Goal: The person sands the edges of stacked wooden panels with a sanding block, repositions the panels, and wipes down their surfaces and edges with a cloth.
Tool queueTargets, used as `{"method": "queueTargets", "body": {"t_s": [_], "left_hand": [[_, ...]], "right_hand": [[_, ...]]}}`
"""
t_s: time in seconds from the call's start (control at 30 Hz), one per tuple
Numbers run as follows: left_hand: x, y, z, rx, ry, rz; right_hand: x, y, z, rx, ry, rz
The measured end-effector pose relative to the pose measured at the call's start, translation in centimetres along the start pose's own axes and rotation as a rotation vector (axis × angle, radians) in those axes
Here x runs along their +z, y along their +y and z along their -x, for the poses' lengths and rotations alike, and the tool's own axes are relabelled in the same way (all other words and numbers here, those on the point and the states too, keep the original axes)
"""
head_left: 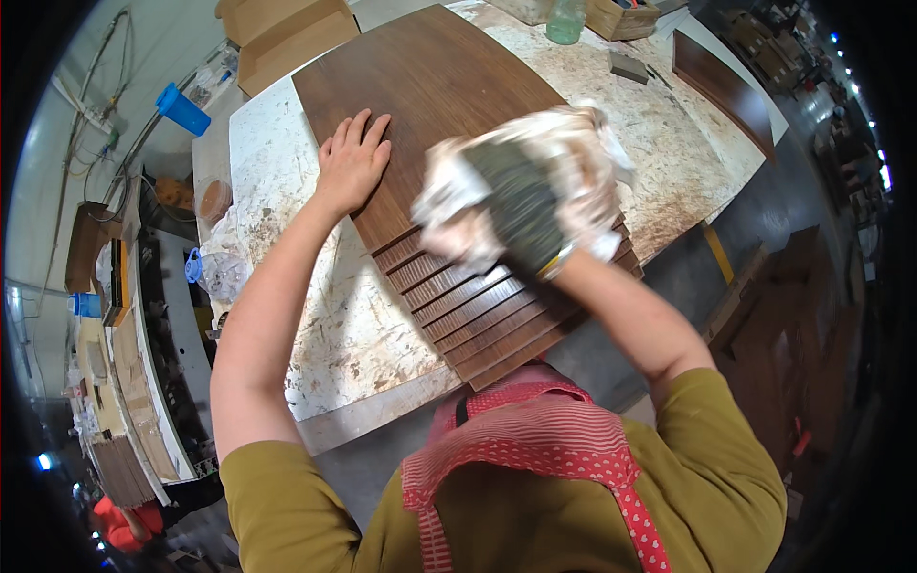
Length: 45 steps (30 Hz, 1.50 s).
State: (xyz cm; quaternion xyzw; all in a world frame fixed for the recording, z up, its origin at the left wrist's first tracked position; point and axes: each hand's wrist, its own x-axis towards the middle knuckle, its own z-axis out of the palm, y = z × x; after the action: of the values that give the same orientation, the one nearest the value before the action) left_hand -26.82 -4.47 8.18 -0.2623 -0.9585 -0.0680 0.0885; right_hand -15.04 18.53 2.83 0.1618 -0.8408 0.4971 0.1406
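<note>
A dark brown wood-grain panel (420, 72) lies on a stained white worktable (330, 329). Below its near end, the edges of several similar brown panels (487, 310) show in a stepped row toward me. My bare left hand (353, 164) rests flat on the panel's left side with its fingers stretched out. My right hand (521, 196), in a dark green glove, presses a crumpled whitish cloth (587, 158) over the panel's right near part. Motion blurs both glove and cloth, and the cloth hides the surface beneath it.
Another brown panel (721, 86) lies at the table's far right, near a small grey block (628, 67). At the back are an open cardboard box (287, 43), a greenish glass jar (565, 24) and a wooden box (621, 19). A blue cup (183, 110) is at the left.
</note>
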Motion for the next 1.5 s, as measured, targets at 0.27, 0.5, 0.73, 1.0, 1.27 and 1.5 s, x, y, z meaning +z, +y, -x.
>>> {"method": "queueTargets", "body": {"t_s": [0.27,0.5,0.73,1.0,1.27,1.5], "left_hand": [[1.1,-1.8,0.0,0.022,-0.114,0.029],[0.3,-0.5,0.7,0.013,-0.028,0.01],[0.4,0.0,0.4,0.011,0.003,0.016],[1.4,-1.0,0.6,0.028,0.015,0.024],[1.0,-0.2,0.5,-0.007,-0.015,0.021],[0.6,-0.4,0.8,-0.04,0.017,0.051]], "right_hand": [[3.3,-14.1,4.8,0.034,-0.31,-0.216],[-13.3,-7.5,0.5,0.065,0.454,0.686],[-1.2,-4.7,3.7,-0.199,0.083,0.839],[-4.8,-7.4,0.2,-0.04,-0.3,0.873],[9.6,-16.1,3.4,-0.253,-0.528,0.704],[-4.2,-10.4,6.4,-0.02,0.192,0.016]]}}
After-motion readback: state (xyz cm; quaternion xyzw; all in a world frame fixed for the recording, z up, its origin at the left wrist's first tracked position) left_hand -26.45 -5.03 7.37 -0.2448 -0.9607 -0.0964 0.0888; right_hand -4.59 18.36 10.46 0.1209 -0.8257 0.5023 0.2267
